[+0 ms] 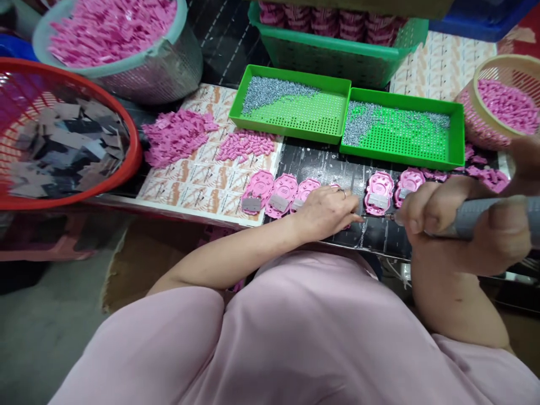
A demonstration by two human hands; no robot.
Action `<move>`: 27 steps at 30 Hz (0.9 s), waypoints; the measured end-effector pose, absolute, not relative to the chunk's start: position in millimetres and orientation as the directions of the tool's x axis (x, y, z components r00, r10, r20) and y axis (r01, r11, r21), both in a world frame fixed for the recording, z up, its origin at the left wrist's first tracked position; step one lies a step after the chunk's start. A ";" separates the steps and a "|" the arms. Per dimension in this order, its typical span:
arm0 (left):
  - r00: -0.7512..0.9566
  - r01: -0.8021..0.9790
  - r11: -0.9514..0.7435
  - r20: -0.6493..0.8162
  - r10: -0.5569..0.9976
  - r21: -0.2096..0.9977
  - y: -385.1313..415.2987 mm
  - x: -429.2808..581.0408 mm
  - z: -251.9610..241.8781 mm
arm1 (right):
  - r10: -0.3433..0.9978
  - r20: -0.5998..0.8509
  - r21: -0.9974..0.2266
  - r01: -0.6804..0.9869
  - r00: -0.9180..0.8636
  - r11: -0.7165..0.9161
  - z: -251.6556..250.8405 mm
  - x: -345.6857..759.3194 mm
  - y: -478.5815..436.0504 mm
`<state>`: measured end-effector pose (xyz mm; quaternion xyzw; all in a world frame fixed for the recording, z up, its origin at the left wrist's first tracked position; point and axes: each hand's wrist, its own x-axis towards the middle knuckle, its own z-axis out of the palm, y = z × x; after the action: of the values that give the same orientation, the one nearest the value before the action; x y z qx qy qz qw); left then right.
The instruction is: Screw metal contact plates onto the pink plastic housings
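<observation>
My left hand [329, 211] lies on a pink plastic shell on the dark work board [320, 163], fingers pressed down over it, a ring on one finger. My right hand [455, 222] is wrapped round a grey electric screwdriver [485, 216] whose tip points left toward the gap beside my left fingertips. A row of pink paw-shaped shells with grey metal plates runs along the board: three to the left [280, 194] of my left hand and two to its right [379, 192].
Two green trays of small screws [291, 101] [400, 126] stand behind the row. Loose pink parts lie in piles [177, 135]. A red basket of grey plates [63, 135] is at left, a tub of pink parts [113, 34] behind it, a beige basket [502, 101] at right.
</observation>
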<state>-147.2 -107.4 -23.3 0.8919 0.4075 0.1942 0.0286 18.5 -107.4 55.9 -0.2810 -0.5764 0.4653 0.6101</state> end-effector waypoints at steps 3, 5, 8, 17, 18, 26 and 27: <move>0.587 0.716 -0.668 0.344 0.733 0.204 -111.7 -147.8 -28.3 | 0.843 0.530 -0.818 -0.316 -0.089 0.481 55.6 10.4 -115.7; 0.590 0.705 -0.676 0.351 0.727 0.213 -113.4 -148.9 -29.3 | 0.815 0.570 -0.790 -0.342 -0.102 0.509 55.6 6.7 -116.9; 0.597 0.690 -0.683 0.345 0.724 0.239 -115.1 -151.4 -28.7 | 0.824 0.550 -0.804 -0.355 -0.135 0.478 55.4 2.4 -116.5; 0.571 0.687 -0.624 0.255 0.781 0.371 -121.3 -156.7 -25.6 | 0.833 0.544 -0.819 -0.283 -0.104 0.499 51.7 -5.9 -121.4; 0.568 0.682 -0.619 0.251 0.784 0.389 -121.9 -157.2 -25.2 | 0.838 0.535 -0.823 -0.293 -0.109 0.487 51.9 -6.5 -121.9; 0.591 0.680 -0.634 0.237 0.771 0.368 -127.4 -162.4 -22.2 | 0.776 0.620 -0.748 -0.385 -0.114 0.541 51.7 -18.5 -120.1; 0.606 0.681 -0.647 0.231 0.761 0.344 -128.1 -164.4 -20.5 | 0.782 0.611 -0.754 -0.388 -0.121 0.529 49.5 -20.5 -119.1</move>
<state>-164.4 -128.1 -20.5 0.8893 0.4052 0.1807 0.1109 -20.5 -119.1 49.5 -0.1657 -0.5939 0.4559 0.6419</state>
